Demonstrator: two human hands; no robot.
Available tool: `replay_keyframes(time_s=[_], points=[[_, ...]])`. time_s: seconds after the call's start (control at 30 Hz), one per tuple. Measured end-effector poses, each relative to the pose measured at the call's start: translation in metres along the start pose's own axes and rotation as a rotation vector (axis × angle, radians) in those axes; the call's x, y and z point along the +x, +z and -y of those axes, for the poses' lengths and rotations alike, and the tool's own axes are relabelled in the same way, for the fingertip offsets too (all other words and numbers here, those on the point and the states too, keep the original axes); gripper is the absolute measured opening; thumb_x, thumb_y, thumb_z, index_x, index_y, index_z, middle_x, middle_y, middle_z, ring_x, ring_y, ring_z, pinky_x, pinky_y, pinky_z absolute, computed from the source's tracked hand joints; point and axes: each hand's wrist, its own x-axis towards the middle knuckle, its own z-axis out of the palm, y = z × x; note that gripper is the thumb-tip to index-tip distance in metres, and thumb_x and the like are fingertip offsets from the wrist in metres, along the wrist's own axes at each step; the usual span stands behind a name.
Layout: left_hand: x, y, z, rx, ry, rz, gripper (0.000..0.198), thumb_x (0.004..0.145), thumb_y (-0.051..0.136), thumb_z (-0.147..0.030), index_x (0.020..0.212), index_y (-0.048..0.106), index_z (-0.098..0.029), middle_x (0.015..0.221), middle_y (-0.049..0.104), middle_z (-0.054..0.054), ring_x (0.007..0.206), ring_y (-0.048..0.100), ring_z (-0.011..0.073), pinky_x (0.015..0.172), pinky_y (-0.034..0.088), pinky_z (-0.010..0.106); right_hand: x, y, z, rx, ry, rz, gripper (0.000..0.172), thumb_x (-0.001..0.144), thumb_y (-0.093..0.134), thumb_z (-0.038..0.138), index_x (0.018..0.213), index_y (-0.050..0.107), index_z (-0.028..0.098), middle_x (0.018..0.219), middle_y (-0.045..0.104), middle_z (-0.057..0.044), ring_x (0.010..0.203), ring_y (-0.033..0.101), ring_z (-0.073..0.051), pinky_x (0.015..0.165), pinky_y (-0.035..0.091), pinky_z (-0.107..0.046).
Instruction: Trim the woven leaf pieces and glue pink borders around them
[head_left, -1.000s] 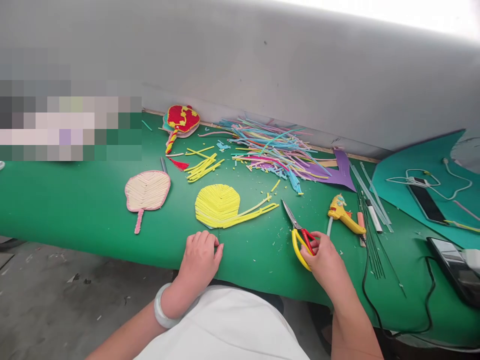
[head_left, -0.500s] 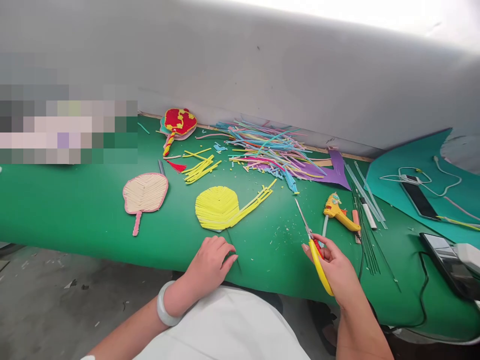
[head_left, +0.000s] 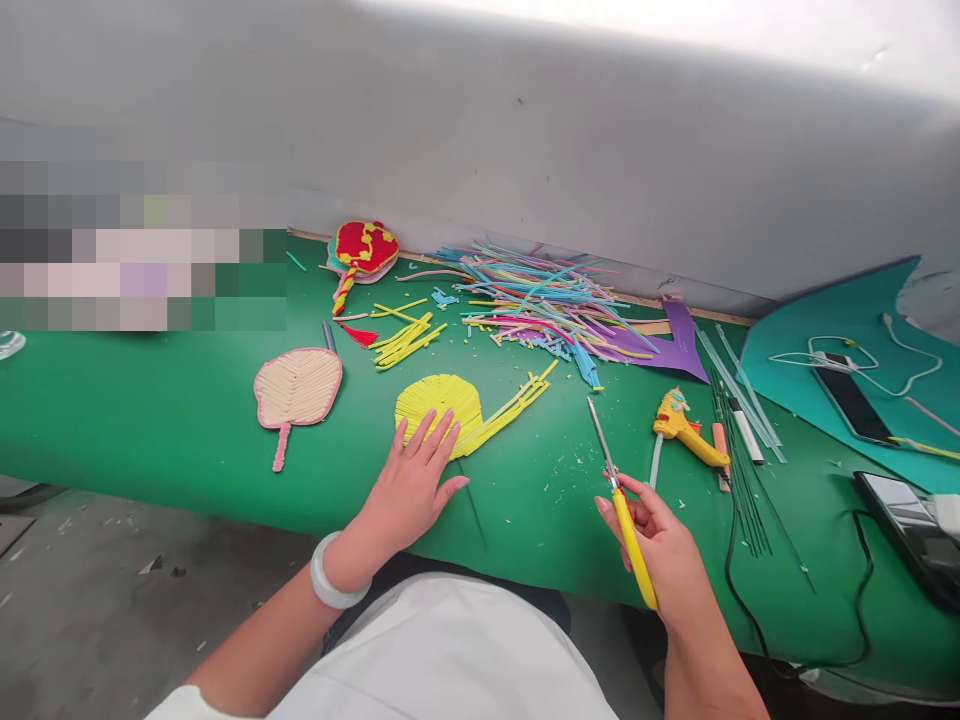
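Note:
My left hand (head_left: 416,475) lies flat with its fingers spread over the lower part of a round yellow fan piece (head_left: 442,398) made of strips side by side. Long yellow strips (head_left: 517,405) trail from its right side, and a thin dark wire (head_left: 472,505) sticks out below it. In my right hand (head_left: 660,540) is a pair of yellow-handled scissors (head_left: 632,540), blades together and pointing away from me. To the left rests a cream fan (head_left: 298,388) with a pink edge and handle. Loose yellow strips (head_left: 409,340) lie behind the yellow piece.
At the back are a red fan (head_left: 365,248) and a heap of coloured strips (head_left: 525,295) with purple sheet (head_left: 682,340). On the right lie a yellow glue gun (head_left: 688,432), dark wires (head_left: 742,500), a marker (head_left: 746,430) and phones (head_left: 851,400). Someone is blurred at the left.
My left hand has moved forward from the table edge onto the yellow fan piece, its fingers now spread. The scissors stay in my right hand, turned slightly.

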Motion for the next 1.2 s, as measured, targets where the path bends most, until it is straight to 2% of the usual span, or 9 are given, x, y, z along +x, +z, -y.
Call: replay_keyframes(time_s=[0.1,0.27,0.47,0.63,1.07,1.2], points=[[0.011,0.006,-0.002,0.010,0.032,0.093,0.066,0.103,0.045,-0.047,0.158,0.026,-0.016,0.163,0.033,0.013,0.152,0.026,0.0319,0.123,0.021,0.061,0.003,-0.001,-0.007,-0.070,-0.025,-0.065,0.074,0.063,0.077,0.065,0.121,0.066,0.020,0.074,0.069,-0.001,0.063,0.061,-0.017,0.051,0.042,-0.026],[0.025,0.017,-0.011,0.017,-0.053,0.127,0.056,0.105,0.039,-0.041,0.154,0.037,-0.013,0.162,0.036,0.011,0.152,0.028,0.0285,0.125,0.021,0.057,0.010,-0.006,-0.023,-0.186,0.017,-0.130,0.070,0.069,0.072,0.064,0.125,0.066,0.022,0.087,0.075,-0.004,0.073,0.065,-0.019,0.061,0.046,-0.028],[0.045,0.031,-0.015,0.025,-0.150,0.130,0.052,0.107,0.024,-0.030,0.154,0.038,-0.013,0.162,0.035,0.010,0.152,0.029,0.0282,0.123,0.024,0.058,0.016,-0.001,-0.037,-0.202,-0.048,-0.119,0.066,0.070,0.071,0.062,0.122,0.068,0.021,0.091,0.077,-0.006,0.078,0.069,-0.022,0.062,0.049,-0.028],[0.051,0.036,-0.014,0.023,-0.197,0.131,0.054,0.105,0.025,-0.027,0.155,0.038,-0.011,0.162,0.035,0.011,0.151,0.031,0.0299,0.122,0.026,0.059,0.019,0.003,-0.044,-0.161,-0.092,-0.086,0.066,0.072,0.070,0.062,0.124,0.067,0.021,0.091,0.077,-0.005,0.076,0.069,-0.021,0.061,0.050,-0.028],[0.050,0.042,-0.012,0.001,-0.187,0.089,0.053,0.104,0.030,-0.025,0.156,0.035,-0.014,0.160,0.040,0.013,0.149,0.035,0.0303,0.121,0.025,0.060,0.017,0.002,-0.036,-0.195,-0.029,-0.047,0.063,0.071,0.071,0.062,0.120,0.067,0.022,0.092,0.076,-0.005,0.078,0.068,-0.021,0.064,0.049,-0.029],[0.044,0.037,-0.010,-0.008,-0.186,0.055,0.051,0.105,0.032,-0.030,0.153,0.037,-0.013,0.159,0.041,0.014,0.148,0.036,0.0309,0.121,0.026,0.060,0.008,0.004,-0.024,-0.228,-0.024,-0.011,0.059,0.069,0.073,0.065,0.111,0.069,0.024,0.075,0.072,0.000,0.066,0.062,-0.018,0.059,0.046,-0.028]])
